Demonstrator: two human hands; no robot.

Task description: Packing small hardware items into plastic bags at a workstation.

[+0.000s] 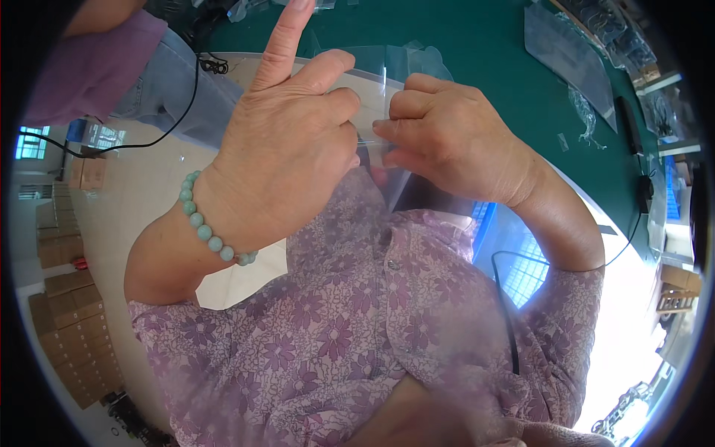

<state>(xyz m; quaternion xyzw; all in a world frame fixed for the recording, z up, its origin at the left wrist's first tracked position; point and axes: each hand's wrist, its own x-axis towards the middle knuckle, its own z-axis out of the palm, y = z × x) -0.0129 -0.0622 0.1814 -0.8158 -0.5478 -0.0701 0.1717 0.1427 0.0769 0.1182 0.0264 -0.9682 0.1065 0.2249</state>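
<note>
A clear, thin plastic piece with straight crease lines and rounded flaps (365,58) is between my two hands, in front of my chest. My left hand (287,141), with a green bead bracelet at the wrist, has its index finger stretched up and the other fingers curled against the left side of the plastic. On the other side, my right hand (458,138) pinches the plastic with bent fingers near a crease. The lower part of the piece is partly hidden behind my hands and hard to make out against my flowered shirt.
A green table (477,37) lies ahead. On its right are a flat clear sheet (570,63) and crumpled clear film (585,115). Another person in jeans (175,93) is close at the left, by a black cable (186,112). Cardboard boxes (74,316) are stacked lower left.
</note>
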